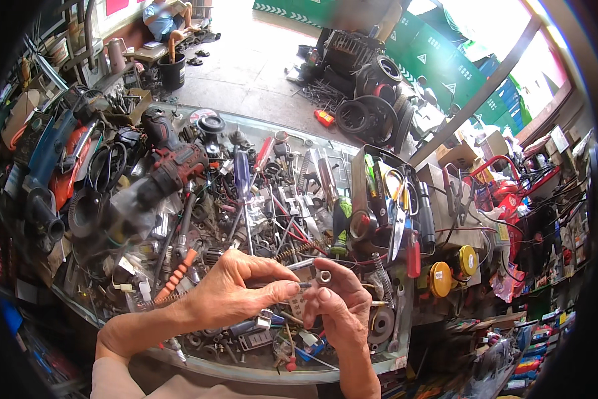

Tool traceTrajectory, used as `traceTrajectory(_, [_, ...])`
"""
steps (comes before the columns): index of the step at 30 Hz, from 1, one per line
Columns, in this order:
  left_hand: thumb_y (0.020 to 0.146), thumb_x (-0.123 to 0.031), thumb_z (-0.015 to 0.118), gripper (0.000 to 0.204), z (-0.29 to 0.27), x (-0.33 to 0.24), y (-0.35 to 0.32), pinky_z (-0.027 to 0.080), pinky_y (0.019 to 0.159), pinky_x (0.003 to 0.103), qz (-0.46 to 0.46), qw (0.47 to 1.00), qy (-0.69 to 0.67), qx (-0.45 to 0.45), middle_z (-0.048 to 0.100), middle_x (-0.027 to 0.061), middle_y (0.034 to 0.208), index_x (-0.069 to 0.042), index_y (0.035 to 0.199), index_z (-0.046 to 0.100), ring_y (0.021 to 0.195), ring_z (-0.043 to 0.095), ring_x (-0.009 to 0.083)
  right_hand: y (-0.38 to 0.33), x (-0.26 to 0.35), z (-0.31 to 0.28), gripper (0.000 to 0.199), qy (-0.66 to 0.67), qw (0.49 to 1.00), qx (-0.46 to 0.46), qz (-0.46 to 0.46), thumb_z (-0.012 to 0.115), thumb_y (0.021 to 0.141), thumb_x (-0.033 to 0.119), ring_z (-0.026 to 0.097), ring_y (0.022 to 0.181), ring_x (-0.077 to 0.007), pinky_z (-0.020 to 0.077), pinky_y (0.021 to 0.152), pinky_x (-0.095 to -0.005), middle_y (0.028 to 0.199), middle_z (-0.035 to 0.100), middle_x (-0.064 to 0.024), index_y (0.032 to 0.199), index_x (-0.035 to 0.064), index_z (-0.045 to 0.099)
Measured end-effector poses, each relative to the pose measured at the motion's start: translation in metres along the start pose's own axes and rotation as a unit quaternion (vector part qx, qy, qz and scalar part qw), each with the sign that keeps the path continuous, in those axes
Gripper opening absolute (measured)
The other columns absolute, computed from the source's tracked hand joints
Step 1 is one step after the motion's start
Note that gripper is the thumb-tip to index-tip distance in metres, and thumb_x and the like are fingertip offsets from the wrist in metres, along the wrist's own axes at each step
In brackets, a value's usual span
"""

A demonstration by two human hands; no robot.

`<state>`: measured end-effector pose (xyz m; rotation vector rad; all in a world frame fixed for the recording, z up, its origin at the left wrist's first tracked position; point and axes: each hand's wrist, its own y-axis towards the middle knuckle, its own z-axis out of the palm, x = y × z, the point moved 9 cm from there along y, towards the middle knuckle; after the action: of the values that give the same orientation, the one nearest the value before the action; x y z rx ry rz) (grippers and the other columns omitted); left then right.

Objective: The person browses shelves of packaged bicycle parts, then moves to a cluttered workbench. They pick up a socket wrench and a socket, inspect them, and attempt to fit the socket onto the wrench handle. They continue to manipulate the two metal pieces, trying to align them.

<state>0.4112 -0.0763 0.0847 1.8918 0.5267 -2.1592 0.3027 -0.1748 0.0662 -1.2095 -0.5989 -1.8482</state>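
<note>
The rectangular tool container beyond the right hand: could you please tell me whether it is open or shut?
Open: the container is uncovered, and scissors show in its mouth.

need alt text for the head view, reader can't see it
The left hand pinches a thin dark piece beside a metal nut held in the right hand, above a glass-topped table crowded with metal parts. A red drill lies left, a box of tools right.
</note>
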Motion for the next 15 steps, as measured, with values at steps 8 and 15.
traceTrajectory(8, [0.089, -0.014, 0.068, 0.020, 0.003, 0.000, 0.001, 0.048, 0.064, 0.021, 0.006, 1.000, -0.022, 0.011, 0.070, 0.0037, 0.082, 0.001, 0.101, 0.070, 0.073, 0.058, 0.0036, -0.009, -0.004, 0.002, 0.030, -0.154, 0.987, -0.016, -0.033, 0.061, 0.090, 0.000, 0.060, 0.067, -0.0086, 0.0490, 0.056, -0.0209, 0.096, 0.061, -0.0079, 0.120, -0.0038, 0.057])
traceTrajectory(15, [0.089, -0.013, 0.067, 0.020, 0.004, 0.004, -0.001, 0.049, 0.065, 0.021, -0.014, 1.000, -0.022, 0.013, 0.070, 0.0037, 0.083, 0.002, 0.102, 0.069, 0.074, 0.058, 0.0036, -0.011, 0.005, -0.007, 0.030, -0.058, 0.994, -0.047, -0.084, 0.064, 0.086, -0.003, 0.059, 0.073, -0.0094, 0.0495, 0.057, -0.0207, 0.106, 0.056, -0.0094, 0.117, -0.0027, 0.062])
